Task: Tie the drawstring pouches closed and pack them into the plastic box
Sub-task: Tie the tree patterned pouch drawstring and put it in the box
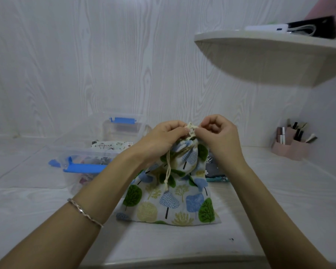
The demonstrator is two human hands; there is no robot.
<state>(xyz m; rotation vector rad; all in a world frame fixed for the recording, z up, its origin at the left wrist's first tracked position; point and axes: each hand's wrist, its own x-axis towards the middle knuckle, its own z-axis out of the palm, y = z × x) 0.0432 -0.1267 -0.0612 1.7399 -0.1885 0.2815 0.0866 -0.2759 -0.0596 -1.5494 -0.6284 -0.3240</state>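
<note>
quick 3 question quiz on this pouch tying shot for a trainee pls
1. True or false: the left hand and right hand both pinch the drawstring atop the tree-print pouch.
2. The plastic box lies on which side of that pouch? A left, B right, C in front.
3. Fill in: the box's latches are ___.
Key: 1 true; 2 A; 3 blue.

The tree-print pouch (pixel 175 202) is matt woven cloth with a cream twisted cord (pixel 168 167), the box (pixel 80 152) at 9 o'clock is clear glossy plastic with opaque blue latches (pixel 83 168), and the bracelet (pixel 84 212) glints like metal.
</note>
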